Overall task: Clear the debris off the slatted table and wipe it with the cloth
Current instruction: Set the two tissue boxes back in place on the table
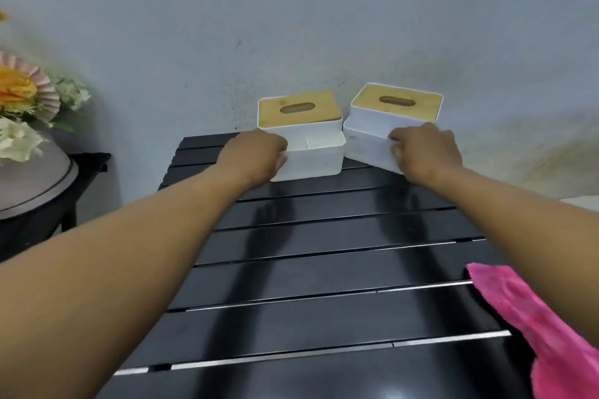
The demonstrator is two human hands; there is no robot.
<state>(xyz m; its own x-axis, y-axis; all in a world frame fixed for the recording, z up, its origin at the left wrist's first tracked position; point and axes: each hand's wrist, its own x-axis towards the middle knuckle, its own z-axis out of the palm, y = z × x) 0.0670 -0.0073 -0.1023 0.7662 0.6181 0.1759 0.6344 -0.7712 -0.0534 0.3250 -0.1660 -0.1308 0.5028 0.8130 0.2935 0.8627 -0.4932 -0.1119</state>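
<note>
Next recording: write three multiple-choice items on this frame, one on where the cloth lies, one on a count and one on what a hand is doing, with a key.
1. Where does the pink cloth lie on the slatted table?
A. over its near right edge
B. under the boxes
C. at its far left corner

2. How many white tissue boxes with wooden lids stand at the table's far end?
A. one
B. two
C. three

3. What is the left hand doing?
A. hanging idle
B. wiping with the cloth
C. gripping the left tissue box

Key:
1 A: the cloth drapes over the right edge nearest the camera.
2 B: the left tissue box and the right tissue box sit side by side.
3 C: its fingers curl over the box's front rim, and the right hand grips the other box.
</note>
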